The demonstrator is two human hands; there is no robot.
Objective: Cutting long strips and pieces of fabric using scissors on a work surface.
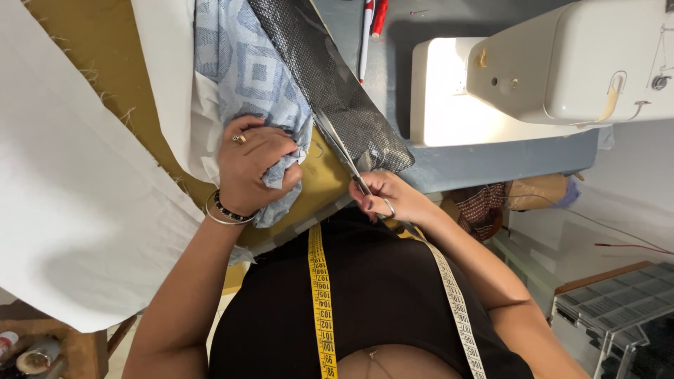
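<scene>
On a blue-grey sewing table [484,165] beside a white sewing machine [547,70], the left hand [249,168] clenches blue patterned fabric [246,70]; the right hand [390,200] grips scissors [340,151] along a dark mesh strip [330,77], over mustard cloth [105,49]

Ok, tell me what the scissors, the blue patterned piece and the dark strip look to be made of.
Scissors: metal, judging by the shiny, reflective blades.
Blue patterned piece: soft woven cloth, matte; it crumples under the left hand.
Dark strip: probably a stiff mesh-like fabric with a slight sheen and visible grid texture.
</scene>
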